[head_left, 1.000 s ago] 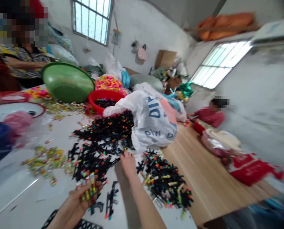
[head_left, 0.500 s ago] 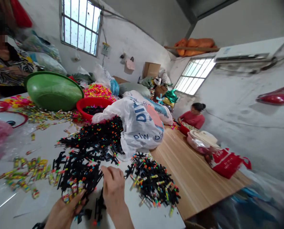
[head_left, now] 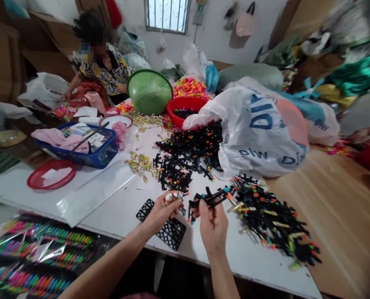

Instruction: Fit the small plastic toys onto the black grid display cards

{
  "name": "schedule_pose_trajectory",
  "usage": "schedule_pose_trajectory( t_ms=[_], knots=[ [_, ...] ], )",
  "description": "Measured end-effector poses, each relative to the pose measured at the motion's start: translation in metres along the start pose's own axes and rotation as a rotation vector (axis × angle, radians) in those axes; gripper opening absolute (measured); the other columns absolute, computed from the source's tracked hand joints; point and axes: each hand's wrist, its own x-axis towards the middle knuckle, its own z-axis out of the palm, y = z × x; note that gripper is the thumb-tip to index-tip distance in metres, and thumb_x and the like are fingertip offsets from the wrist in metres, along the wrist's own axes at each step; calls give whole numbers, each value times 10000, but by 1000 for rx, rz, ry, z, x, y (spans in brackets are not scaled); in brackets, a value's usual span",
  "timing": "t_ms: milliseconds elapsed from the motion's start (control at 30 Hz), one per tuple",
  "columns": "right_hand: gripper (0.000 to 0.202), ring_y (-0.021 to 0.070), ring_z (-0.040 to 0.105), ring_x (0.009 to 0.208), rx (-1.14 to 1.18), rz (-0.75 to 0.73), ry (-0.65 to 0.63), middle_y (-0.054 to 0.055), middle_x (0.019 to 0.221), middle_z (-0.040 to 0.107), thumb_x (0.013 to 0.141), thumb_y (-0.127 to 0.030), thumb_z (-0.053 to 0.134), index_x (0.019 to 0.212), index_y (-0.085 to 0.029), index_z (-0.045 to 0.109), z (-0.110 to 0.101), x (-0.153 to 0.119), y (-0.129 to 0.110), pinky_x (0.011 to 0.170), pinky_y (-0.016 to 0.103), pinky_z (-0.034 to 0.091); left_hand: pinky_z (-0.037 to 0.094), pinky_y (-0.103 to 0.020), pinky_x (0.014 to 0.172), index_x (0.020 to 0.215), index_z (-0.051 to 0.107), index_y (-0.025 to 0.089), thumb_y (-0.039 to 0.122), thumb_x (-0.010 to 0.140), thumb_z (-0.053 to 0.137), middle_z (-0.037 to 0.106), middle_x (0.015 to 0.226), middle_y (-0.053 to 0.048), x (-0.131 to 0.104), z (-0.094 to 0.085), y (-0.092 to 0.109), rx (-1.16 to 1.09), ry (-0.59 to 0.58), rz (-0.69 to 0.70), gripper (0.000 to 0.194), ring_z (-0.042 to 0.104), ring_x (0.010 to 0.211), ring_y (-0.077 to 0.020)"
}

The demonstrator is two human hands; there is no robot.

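"What's nearest me?"

"A black lattice tray [head_left: 174,235] on the bench [head_left: 259,261]. Above it, my left hand [head_left: 160,216] closes round small white-topped tubes [head_left: 173,197]; my right hand [head_left: 214,226] pinches black gun-shaped pieces [head_left: 212,200]."

"Which step?"

"Handling loose pieces, I'd judge. They look easily snagged, so moving them calls for a light, steady pinch. I can't tell whether they touch the right-hand pile [head_left: 267,209]."

"Any writing?"

"Beyond the black heap [head_left: 193,145], the white bag [head_left: 242,124] reads 'DIW'; a card [head_left: 200,7] on the wall says '27'."
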Motion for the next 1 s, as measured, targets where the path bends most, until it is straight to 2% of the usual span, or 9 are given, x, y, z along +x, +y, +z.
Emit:
schedule_pose_trajectory(
  t_ms=[100, 300, 367, 500, 600, 733, 833, 900, 1000],
  knots=[
    [281, 142, 606, 646, -6, 6, -49, 37, 772, 659, 738, -360, 634, 926, -161, 572, 9, -9, 1, 602, 248, 504, 266, -152, 405, 992, 584, 120, 412, 733, 653, 520, 585, 23, -7, -1, 2, 60, 12, -28, 396, 386, 453, -47],
    [276, 165, 626, 713, -8, 15, -24, 58, 820, 677, 728, -357, 651, 905, -148, 616, 13, -19, 9, 660, 272, 511, 349, -181, 522, 987, 632, 139, 347, 793, 590, 542, 624, 15, -12, -3, 7, 357, -35, 96, 287, 432, 541, -72],
    [266, 166, 625, 702, -41, 31, 2, 57, 799, 680, 728, -362, 651, 878, -144, 625, 14, -21, 10, 658, 272, 510, 376, -192, 572, 992, 640, 152, 313, 813, 558, 590, 692, 2, -14, -3, 7, 442, -34, 145, 254, 474, 594, -86],
    [271, 170, 625, 721, -56, 35, 99, 61, 818, 685, 720, -365, 655, 869, -141, 631, 18, -27, 12, 668, 273, 510, 425, -225, 702, 1003, 634, 172, 271, 825, 531, 650, 866, -27, -20, -1, 1, 562, 57, 239, 228, 560, 752, -130],
    [288, 165, 622, 693, 1, 77, 112, 53, 800, 685, 706, -369, 664, 879, -140, 638, 21, -31, 11, 647, 270, 512, 442, -248, 749, 1013, 619, 181, 216, 822, 519, 647, 906, -42, -26, -2, -4, 676, 97, 375, 218, 581, 813, -149],
    [300, 153, 604, 598, 87, 178, 153, 28, 684, 665, 666, -389, 687, 825, -139, 640, 25, -32, 14, 575, 260, 509, 435, -292, 841, 1063, 593, 176, 75, 771, 473, 625, 976, -80, -31, -5, -16, 839, 16, 602, 332, 568, 935, -183],
    [287, 142, 579, 544, 130, 249, 96, 9, 615, 635, 626, -374, 715, 773, -141, 634, 17, -24, 25, 522, 250, 492, 456, -284, 790, 1093, 589, 189, 66, 772, 447, 629, 939, -74, -27, -4, -25, 836, -61, 484, 371, 582, 876, -177],
    [269, 129, 553, 504, 137, 246, 96, -5, 550, 600, 598, -357, 735, 701, -137, 619, -2, -10, 35, 495, 239, 473, 455, -286, 806, 1126, 586, 208, 97, 791, 452, 635, 975, -72, -20, -1, -27, 792, -132, 392, 378, 586, 897, -178],
    [307, 119, 568, 554, 182, 85, 298, 5, 631, 620, 656, -425, 674, 773, -147, 610, -44, 28, 45, 546, 242, 480, 452, -274, 806, 1165, 579, 229, 203, 823, 487, 626, 1045, -66, -8, 5, -25, 681, -104, 289, 355, 576, 939, -182]
  ],
)
